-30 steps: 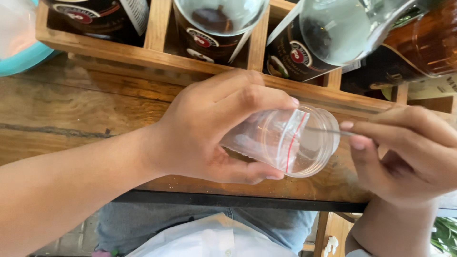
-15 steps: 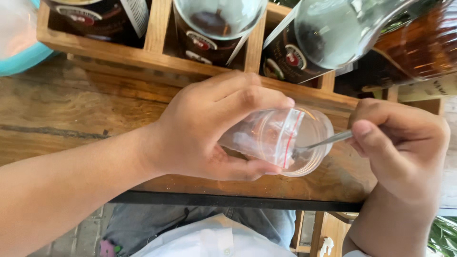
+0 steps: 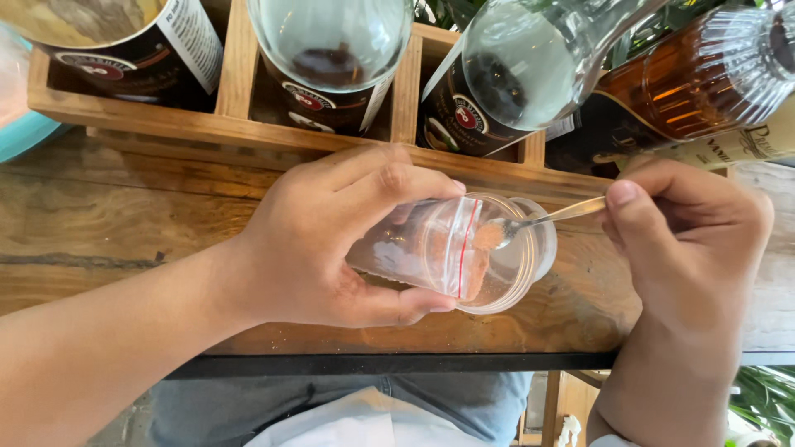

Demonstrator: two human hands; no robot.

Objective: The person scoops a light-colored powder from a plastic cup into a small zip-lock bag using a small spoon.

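Your left hand [image 3: 331,240] grips a tilted clear jar [image 3: 464,248] over the wooden desk [image 3: 108,232], while your right hand [image 3: 687,240] pinches a spoon [image 3: 538,222] holding orange powder inside its mouth.

A worn wooden table [image 3: 99,223] with a dark edge carries a wooden crate [image 3: 240,91] of jars; green leaves [image 3: 766,397] show lower right.

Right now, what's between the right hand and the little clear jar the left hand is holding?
In the head view, a metal spoon bridges them: the right hand pinches its handle, its bowl inside the tilted clear jar held by the left hand.
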